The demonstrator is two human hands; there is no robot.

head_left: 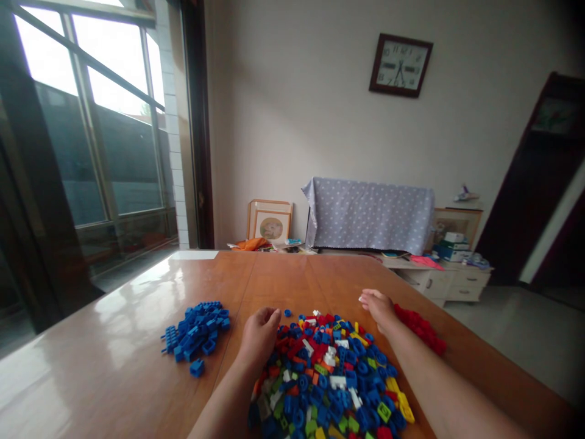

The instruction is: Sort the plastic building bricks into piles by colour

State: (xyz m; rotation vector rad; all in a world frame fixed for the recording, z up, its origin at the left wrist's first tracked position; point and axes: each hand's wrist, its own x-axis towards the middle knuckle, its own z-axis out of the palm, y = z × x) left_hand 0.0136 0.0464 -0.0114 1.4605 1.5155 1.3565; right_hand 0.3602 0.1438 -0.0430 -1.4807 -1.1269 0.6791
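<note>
A big heap of mixed building bricks [329,378], blue, red, white, green and yellow, lies on the wooden table [137,341] right in front of me. My left hand [259,336] rests at the heap's left edge with its fingers curled under; what it holds, if anything, is hidden. My right hand [378,308] sits at the heap's far right edge, fingers bent down toward the table. To the left lies a sorted pile of blue bricks [196,332]. Just right of my right arm lies a pile of red bricks [420,329].
The table's right edge runs diagonally past the red pile. Beyond the table stand a low white cabinet [439,280], something covered by a dotted grey cloth [370,213], framed pictures [269,222] on the floor, a wall clock [400,64] and large windows at left.
</note>
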